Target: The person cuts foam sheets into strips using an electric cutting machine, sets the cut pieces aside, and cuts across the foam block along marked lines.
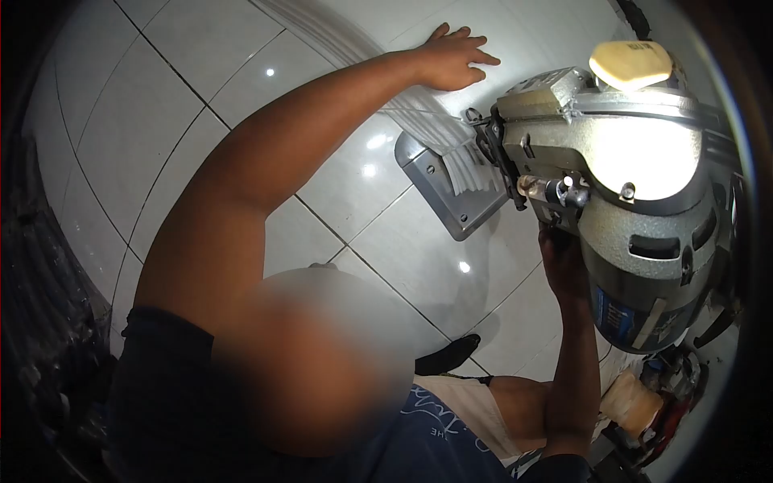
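My left hand (pixel 455 60) lies with its fingers spread on a white layered cloth (pixel 362 40) at the top of the view. The cloth's pleated-looking edge runs down to a grey metal base plate (pixel 459 213). Above this plate rises a large grey cloth cutting machine (pixel 648 153) with a bright glare on its housing. At the machine's lower left side my right hand (pixel 560 253) is closed around a dark part, probably its handle. The machine hides some of those fingers. A pale yellow knob-like piece (pixel 632 66) sits on the machine's top.
Glossy white tiles (pixel 338 209) with dark joints spread beneath. Dark plastic-like material (pixel 60 274) lines the left edge. A dark shoe (pixel 451 354) shows low in the middle. Assorted items, including a tan block (pixel 632 402), stand at the lower right. A blurred patch covers the lower middle.
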The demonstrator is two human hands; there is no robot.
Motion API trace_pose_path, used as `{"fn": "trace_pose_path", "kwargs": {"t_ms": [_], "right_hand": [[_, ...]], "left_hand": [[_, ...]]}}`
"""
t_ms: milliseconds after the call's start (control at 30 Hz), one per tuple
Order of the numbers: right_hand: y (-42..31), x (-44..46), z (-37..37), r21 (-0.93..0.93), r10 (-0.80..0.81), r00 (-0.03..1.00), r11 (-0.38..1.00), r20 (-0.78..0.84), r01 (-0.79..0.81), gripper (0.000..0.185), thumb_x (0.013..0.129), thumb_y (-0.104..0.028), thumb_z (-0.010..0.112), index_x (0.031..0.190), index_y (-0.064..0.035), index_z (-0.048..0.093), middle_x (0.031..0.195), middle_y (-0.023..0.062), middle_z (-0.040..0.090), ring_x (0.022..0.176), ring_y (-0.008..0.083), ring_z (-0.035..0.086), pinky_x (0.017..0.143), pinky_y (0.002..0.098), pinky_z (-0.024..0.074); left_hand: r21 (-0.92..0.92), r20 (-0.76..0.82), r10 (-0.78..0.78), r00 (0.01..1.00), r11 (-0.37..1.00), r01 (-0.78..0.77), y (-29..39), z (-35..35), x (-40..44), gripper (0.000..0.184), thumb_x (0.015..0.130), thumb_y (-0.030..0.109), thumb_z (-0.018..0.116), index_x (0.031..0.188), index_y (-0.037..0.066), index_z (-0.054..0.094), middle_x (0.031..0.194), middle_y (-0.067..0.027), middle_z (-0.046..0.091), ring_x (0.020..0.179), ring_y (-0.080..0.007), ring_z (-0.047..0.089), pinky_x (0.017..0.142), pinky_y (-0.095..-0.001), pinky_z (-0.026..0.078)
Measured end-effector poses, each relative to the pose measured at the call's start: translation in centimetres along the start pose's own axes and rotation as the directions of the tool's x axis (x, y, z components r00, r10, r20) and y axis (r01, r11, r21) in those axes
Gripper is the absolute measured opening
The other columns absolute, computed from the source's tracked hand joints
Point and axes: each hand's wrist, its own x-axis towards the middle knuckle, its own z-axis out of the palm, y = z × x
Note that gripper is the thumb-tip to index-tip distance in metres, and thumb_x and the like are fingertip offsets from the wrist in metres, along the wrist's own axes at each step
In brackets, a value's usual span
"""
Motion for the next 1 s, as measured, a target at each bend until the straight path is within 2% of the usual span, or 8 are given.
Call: {"fn": "trace_pose_path", "kwargs": {"t_ms": [133,233,333,533,700,800,900,1000], "right_hand": [[-1.7,1.7,-2.2,0.302,0.120,0.992,0.948,-0.041,-0.102,0.049,0.088,-0.017,0.066,0.130,-0.0011,0.046,0.125,0.0207,0.056,0.117,0.0322,0.056,0.100,0.0408,0.0435],[-2.1,0.5,-1.2,-0.617,-0.166,0.986,0.775,0.016,0.140,0.050,0.088,-0.016,0.066,0.131,-0.0015,0.046,0.124,0.0209,0.057,0.117,0.0324,0.055,0.100,0.0401,0.0434],[-2.3,1.2,-2.4,0.219,0.101,0.992,0.972,-0.079,-0.081,0.051,0.087,-0.017,0.066,0.131,-0.0016,0.045,0.124,0.0211,0.056,0.118,0.0336,0.055,0.100,0.0412,0.0429],[-2.5,0.8,-2.0,0.266,0.097,0.994,0.961,-0.055,-0.079,0.048,0.089,-0.019,0.065,0.129,-0.0017,0.046,0.124,0.0210,0.057,0.116,0.0348,0.056,0.099,0.0426,0.0437],[-2.7,-0.3,-1.7,-0.324,-0.109,0.994,0.941,-0.015,0.098,0.047,0.090,-0.024,0.064,0.129,-0.0019,0.047,0.121,0.0217,0.057,0.114,0.0357,0.057,0.098,0.0428,0.0436],[-4.2,1.5,-4.6,0.090,0.097,0.985,0.992,-0.143,-0.085,0.046,0.091,-0.026,0.064,0.127,-0.0018,0.049,0.119,0.0212,0.059,0.114,0.0354,0.057,0.097,0.0429,0.0441],[-4.1,1.1,-4.2,-0.085,0.028,0.996,0.996,-0.087,-0.035,0.044,0.090,-0.025,0.064,0.125,-0.0015,0.050,0.118,0.0214,0.059,0.114,0.0360,0.057,0.097,0.0431,0.0440],[-5.2,2.1,-5.5,0.140,0.116,0.979,0.986,-0.166,-0.093,0.041,0.090,-0.024,0.064,0.123,-0.0015,0.052,0.116,0.0218,0.060,0.111,0.0371,0.058,0.096,0.0435,0.0446]], "left_hand": [[-0.251,0.038,-0.006,0.999,0.968,0.015,-0.9,0.5,1.1,0.043,0.098,0.034,0.040,0.141,0.031,0.046,0.154,-0.0143,0.028,0.145,-0.0362,0.015,0.119,-0.0519,0.005],[-0.346,0.058,0.001,0.998,0.938,0.020,0.9,0.0,0.8,0.044,0.098,0.030,0.039,0.140,0.027,0.048,0.152,-0.0142,0.033,0.140,-0.0344,0.024,0.117,-0.0494,0.012],[-0.368,0.069,-0.012,0.998,0.929,0.037,1.1,-0.3,0.9,0.044,0.097,0.026,0.038,0.139,0.023,0.050,0.148,-0.0134,0.039,0.131,-0.0323,0.036,0.115,-0.0482,0.021],[-0.557,0.119,-0.105,0.987,0.816,0.154,1.7,0.2,1.5,0.042,0.097,0.027,0.042,0.137,0.021,0.052,0.145,-0.0123,0.045,0.132,-0.0307,0.040,0.114,-0.0437,0.026],[-0.805,-0.034,-0.047,0.998,0.593,0.000,0.8,0.2,2.7,0.039,0.092,0.019,0.053,0.130,0.012,0.059,0.130,-0.0114,0.059,0.126,-0.0225,0.050,0.109,-0.0333,0.034],[-0.478,-0.204,-0.214,0.955,0.874,0.094,-3.6,-2.8,1.2,0.040,0.090,0.030,0.056,0.128,0.019,0.061,0.132,-0.0118,0.057,0.127,-0.0250,0.049,0.109,-0.0343,0.034],[0.168,-0.296,-0.257,0.920,0.934,0.315,-6.8,-4.6,-1.1,0.070,0.084,0.063,0.055,0.140,0.022,0.048,0.152,-0.0199,0.030,0.142,-0.0420,0.020,0.116,-0.0558,0.010],[0.146,-0.331,-0.284,0.900,0.927,0.346,-7.5,-3.4,-1.6,0.063,0.086,0.059,0.056,0.137,0.022,0.052,0.151,-0.0179,0.034,0.141,-0.0412,0.023,0.116,-0.0567,0.011]]}}
